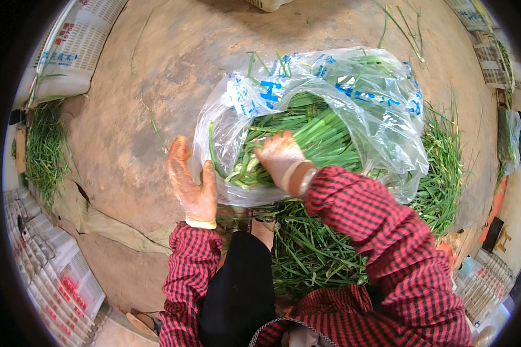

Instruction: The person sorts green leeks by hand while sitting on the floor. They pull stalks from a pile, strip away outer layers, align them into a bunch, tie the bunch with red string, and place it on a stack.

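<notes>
A clear plastic bag (388, 136) with blue print lies open on the ground in front of me. Long green chives (324, 133) with pale stem ends fill it, their ends toward the left. My right hand (282, 157), in a thin see-through glove, reaches into the bag's mouth, its fingers closed on the pale ends of some chives. Just outside the bag's left side is my left hand (192, 188), gloved too, with thumb and fingers apart and nothing in it.
Loose chives (312, 254) lie in a heap below the bag, continuing along its right side (443, 168). Another green pile (45, 147) is at the far left. White plastic crates (78, 46) stand at upper left, with stacked crates (58, 277) at lower left and more (486, 283) at right.
</notes>
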Action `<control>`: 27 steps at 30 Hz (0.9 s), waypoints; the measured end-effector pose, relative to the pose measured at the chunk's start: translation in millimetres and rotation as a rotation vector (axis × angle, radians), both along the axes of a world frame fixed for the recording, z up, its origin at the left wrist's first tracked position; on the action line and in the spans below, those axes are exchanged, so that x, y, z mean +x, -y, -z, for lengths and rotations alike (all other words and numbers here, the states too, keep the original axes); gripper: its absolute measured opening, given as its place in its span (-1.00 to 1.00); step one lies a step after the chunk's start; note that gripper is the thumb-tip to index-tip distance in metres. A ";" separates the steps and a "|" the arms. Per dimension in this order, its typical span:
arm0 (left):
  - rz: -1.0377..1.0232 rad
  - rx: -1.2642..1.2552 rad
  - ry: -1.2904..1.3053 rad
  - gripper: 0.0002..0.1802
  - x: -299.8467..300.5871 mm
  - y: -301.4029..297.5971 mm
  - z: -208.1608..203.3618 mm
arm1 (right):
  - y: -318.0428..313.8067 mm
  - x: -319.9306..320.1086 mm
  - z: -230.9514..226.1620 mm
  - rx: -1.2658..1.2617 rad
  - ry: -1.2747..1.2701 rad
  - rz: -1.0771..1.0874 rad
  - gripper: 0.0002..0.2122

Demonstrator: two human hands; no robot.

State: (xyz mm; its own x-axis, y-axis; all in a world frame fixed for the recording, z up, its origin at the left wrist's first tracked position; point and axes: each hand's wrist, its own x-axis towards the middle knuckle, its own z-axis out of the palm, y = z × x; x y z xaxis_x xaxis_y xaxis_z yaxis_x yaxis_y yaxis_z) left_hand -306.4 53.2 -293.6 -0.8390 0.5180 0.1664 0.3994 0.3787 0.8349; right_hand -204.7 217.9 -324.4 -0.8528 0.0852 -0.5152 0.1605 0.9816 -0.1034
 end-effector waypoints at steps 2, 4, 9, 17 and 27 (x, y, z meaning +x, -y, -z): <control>0.203 -0.051 -0.141 -0.33 6.3 -16.1 -19.8 | 3.7 -3.3 5.5 0.013 -0.003 0.042 -0.74; 0.361 -0.050 -0.051 -0.38 11.5 -33.8 -42.1 | -5.1 -2.4 3.7 -0.132 0.020 0.083 -0.77; 0.089 0.333 0.729 -0.43 9.7 -35.0 -19.5 | -49.3 22.8 -47.0 -0.401 0.104 0.352 -0.63; 0.470 -0.086 0.192 -0.17 32.0 -38.5 13.2 | -111.4 78.0 -75.2 -1.323 -0.484 0.882 -0.58; -0.139 0.864 1.614 -0.40 34.3 -53.7 68.6 | -89.6 73.6 -53.3 -1.107 -0.359 0.872 -0.52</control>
